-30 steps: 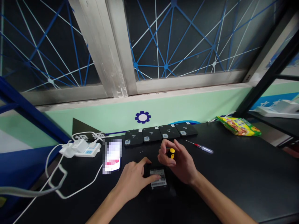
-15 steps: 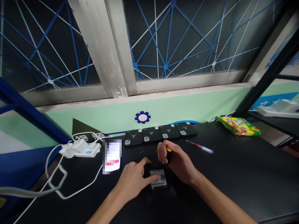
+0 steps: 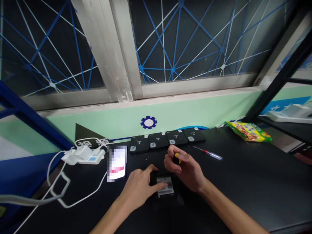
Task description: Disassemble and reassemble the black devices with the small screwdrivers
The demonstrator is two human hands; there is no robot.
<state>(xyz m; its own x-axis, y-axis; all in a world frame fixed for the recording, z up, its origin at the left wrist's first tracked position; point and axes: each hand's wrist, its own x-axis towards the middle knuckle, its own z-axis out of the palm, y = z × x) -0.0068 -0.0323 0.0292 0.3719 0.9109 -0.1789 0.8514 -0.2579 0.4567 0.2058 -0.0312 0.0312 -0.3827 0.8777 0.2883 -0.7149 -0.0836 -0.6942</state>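
Observation:
A flat black box-shaped device (image 3: 176, 201) lies on the table in front of me, with a white printed label (image 3: 168, 191) on top. My left hand (image 3: 141, 185) grips it, thumb pressed on the label and fingers along its far left edge. Above its right part, my right hand (image 3: 184, 167) is closed around the black-and-yellow handle of a screwdriver (image 3: 176, 159), held upright. The shaft and tip are hidden by the fingers and the dark background.
Several similar black devices (image 3: 158, 139) stand in a row by the wall. A second screwdriver (image 3: 212, 154) with a clear handle lies to the right, before a yellow snack bag (image 3: 251, 131). At left are a lit phone (image 3: 119, 162), a power strip (image 3: 91, 156) and white cables (image 3: 83, 203).
My right hand's fingers have curled and then loosened around the screwdriver handle, turning at the wrist in place. My left hand and the device have stayed still.

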